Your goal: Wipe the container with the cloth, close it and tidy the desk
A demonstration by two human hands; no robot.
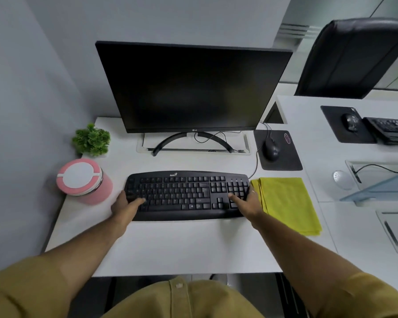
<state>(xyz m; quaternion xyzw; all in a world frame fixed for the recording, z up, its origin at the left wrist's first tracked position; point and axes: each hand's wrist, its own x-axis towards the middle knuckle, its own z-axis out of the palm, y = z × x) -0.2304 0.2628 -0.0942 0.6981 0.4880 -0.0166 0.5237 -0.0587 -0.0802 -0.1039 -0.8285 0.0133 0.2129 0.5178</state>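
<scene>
A pink container [85, 182] with a pink and white lid on top stands at the left edge of the white desk [170, 246]. A folded yellow cloth [287, 203] lies flat to the right of the black keyboard [186, 195]. My left hand [124, 205] grips the keyboard's left end, thumb on the keys. At the right end my right hand [248, 203] holds the keyboard the same way, its edge beside the cloth.
A dark monitor [193, 88] stands behind the keyboard. A small green plant [91, 140] sits behind the container. A mouse [271, 149] rests on a black pad [278, 150] at the right. The neighbouring desk holds another keyboard [391, 129], and a black chair [354, 58] stands behind it.
</scene>
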